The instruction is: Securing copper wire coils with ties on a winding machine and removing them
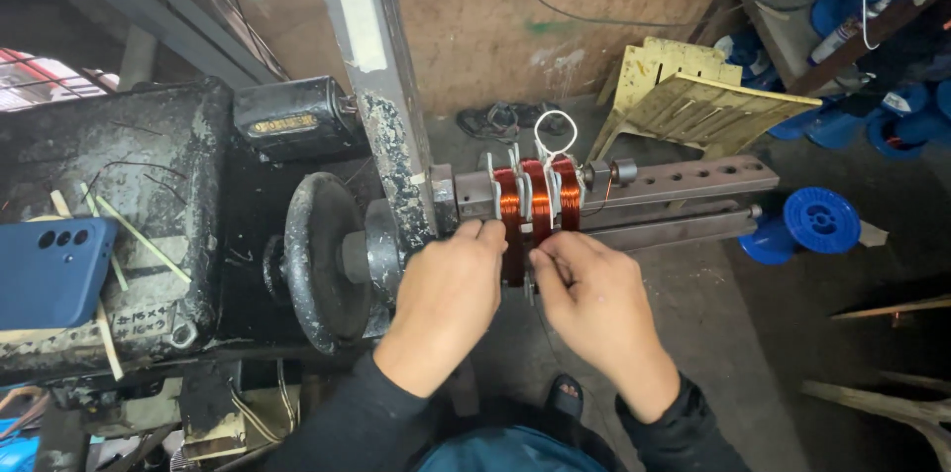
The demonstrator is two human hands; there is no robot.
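Head view shows our left hand and right hand side by side, fingertips pinched narrow at the lower edge of the copper wire coils. We cannot tell whether a strand sits between the fingers. The coils sit on a winding former whose long axis runs away rightward from our hands, past a blue spool on the floor. Just left of our left hand is a black flywheel; open floor lies below our right hand.
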